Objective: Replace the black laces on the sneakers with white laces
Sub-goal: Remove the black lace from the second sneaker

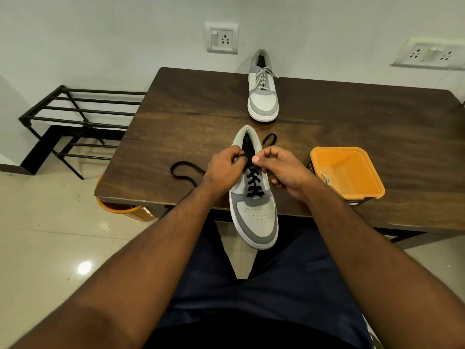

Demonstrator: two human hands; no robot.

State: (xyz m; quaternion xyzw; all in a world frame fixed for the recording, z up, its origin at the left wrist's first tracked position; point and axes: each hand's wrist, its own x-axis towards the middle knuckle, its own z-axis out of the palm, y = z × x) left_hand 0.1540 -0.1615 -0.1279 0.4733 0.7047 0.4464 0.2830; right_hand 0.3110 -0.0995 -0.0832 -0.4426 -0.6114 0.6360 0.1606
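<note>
A grey and white sneaker (256, 217) with a black lace (253, 183) lies at the table's near edge, its toe hanging over toward me. My left hand (222, 170) pinches the lace at the upper left eyelets. My right hand (279, 167) pinches at the upper right side of the tongue opening. One loose lace end loops on the table to the left (185, 171); the other curls behind the shoe (269, 139). A second sneaker (263, 89) with a white lace stands at the far edge, leaning on the wall.
An orange plastic tub (352, 187) sits on the dark wooden table (176, 117) right of my right hand, something pale at its bottom left. A black metal rack (75, 114) stands left of the table. An orange bucket (120, 210) shows under the table's left corner.
</note>
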